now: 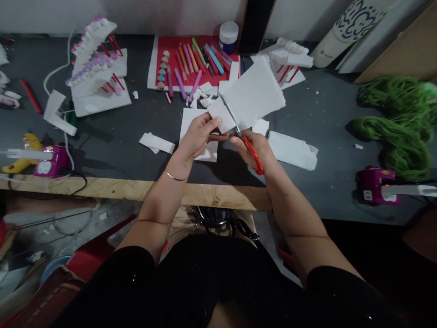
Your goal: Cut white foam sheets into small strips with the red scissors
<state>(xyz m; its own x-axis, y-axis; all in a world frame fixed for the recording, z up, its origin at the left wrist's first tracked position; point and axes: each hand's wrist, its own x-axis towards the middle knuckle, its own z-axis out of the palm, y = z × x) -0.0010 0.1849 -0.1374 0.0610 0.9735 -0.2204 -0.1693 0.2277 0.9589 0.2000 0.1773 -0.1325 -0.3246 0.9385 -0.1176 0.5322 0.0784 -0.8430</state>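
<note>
Near the middle of the dark table, my left hand [200,135] pinches a white sheet [254,91] by its lower left part. Red-handled scissors [253,155] are gripped in my right hand [254,148], and their blades lie across the sheet, pointing up and left. Left of the blades is a smaller section of the sheet, beside my left fingertips; the larger section spreads to the upper right. Beneath my left hand lies another white piece [209,155]. A folded white strip [292,150] rests right of my right hand.
Colored pens [196,59] lie on a red sheet at the back. White models on red posts [92,68] stand back left and back right. Green yarn [396,123] and a purple device [375,186] are at right; a bottle [341,34] leans behind.
</note>
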